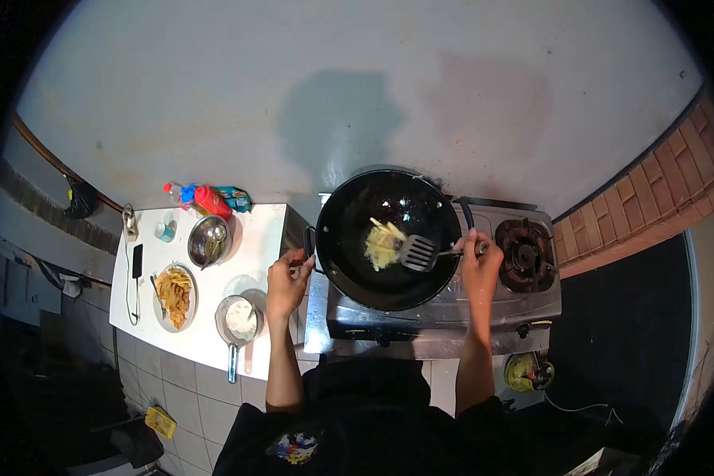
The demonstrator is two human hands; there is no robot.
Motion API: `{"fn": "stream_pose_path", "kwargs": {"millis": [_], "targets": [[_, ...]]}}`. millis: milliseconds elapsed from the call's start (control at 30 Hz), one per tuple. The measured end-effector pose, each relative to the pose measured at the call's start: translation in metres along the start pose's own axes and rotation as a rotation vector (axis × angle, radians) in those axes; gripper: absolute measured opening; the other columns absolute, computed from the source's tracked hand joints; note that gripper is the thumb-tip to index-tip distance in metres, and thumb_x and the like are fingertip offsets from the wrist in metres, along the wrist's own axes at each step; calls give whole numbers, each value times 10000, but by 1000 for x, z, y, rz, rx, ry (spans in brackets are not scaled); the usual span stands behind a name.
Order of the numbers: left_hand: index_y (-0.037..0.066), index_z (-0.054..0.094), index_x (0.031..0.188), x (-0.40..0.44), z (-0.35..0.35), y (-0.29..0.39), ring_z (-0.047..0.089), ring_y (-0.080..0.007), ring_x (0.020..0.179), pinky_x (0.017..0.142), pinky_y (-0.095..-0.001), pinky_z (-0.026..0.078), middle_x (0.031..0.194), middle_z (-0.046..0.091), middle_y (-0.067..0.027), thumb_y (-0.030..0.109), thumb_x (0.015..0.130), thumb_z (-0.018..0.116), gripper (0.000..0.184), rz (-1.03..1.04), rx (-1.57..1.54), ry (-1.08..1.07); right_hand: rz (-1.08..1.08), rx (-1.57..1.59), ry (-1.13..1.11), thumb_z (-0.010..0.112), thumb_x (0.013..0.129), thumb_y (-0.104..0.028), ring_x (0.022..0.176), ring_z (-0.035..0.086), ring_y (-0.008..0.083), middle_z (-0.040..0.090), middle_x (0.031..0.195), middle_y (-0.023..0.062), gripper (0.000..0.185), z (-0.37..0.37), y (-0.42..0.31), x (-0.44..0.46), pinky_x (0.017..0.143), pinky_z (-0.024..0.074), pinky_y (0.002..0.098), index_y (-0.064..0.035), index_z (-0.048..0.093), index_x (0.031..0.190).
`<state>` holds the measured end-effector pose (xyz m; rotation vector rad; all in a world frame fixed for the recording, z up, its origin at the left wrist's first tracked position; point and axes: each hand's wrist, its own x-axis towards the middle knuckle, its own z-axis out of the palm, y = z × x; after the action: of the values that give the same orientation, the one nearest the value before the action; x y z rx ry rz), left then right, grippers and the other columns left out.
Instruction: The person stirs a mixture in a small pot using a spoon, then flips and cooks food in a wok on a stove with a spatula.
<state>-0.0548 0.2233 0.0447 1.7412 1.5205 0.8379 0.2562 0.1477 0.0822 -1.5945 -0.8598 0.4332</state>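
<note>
A large black wok (pixel 349 285) sits on the left side of the stove, with oil inside it. Pale yellow strips that look like cut potato (pixel 385 238) lie in bubbling oil near its middle. My left hand (pixel 288 282) has its fingers closed at the wok's left loop handle (pixel 310 240). In my right hand (pixel 481 260) is a slotted turner (pixel 419 253), gripped by its handle at the wok's right rim. The turner's head is inside the wok, just right of the strips. The right loop handle (pixel 466 213) rises close to my right fingers.
On the white table (pixel 206 297) at left stand a plate of fried food (pixel 174 297), a metal bowl (pixel 209 240), a saucepan with white contents (pixel 239 319), a phone (pixel 137 261) and several packages. A second burner (pixel 525 255) is right of the wok. Behind rises a wall.
</note>
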Motion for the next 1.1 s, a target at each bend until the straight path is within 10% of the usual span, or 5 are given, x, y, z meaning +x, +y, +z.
{"fn": "stream_pose_path", "kwargs": {"millis": [300, 933, 1100], "targets": [[-53, 641, 1040, -5, 6, 6, 692, -248, 834, 772, -340, 516, 890, 699, -190, 176, 877, 677, 284, -44, -25, 49, -418, -366, -230, 591, 905, -126, 580, 549, 425, 539, 617, 239, 248, 28, -26, 10, 506, 404, 437, 26, 539, 716], [-3, 647, 1157, -15, 16, 9, 655, -335, 947, 751, -388, 524, 1047, 657, -219, 276, 865, 697, 407, -165, 121, 148, -425, -217, -344, 613, 892, -82, 542, 488, 425, 493, 588, 228, 226, 33, -27, 66, 493, 376, 419, 31, 530, 715], [5, 649, 1159, -17, 19, 6, 646, -341, 980, 756, -397, 529, 1076, 650, -226, 279, 869, 692, 401, -158, 137, 183, -597, -194, -719, 618, 904, -117, 577, 511, 400, 557, 651, 211, 169, 42, -24, 80, 527, 403, 404, 23, 565, 825]]}}
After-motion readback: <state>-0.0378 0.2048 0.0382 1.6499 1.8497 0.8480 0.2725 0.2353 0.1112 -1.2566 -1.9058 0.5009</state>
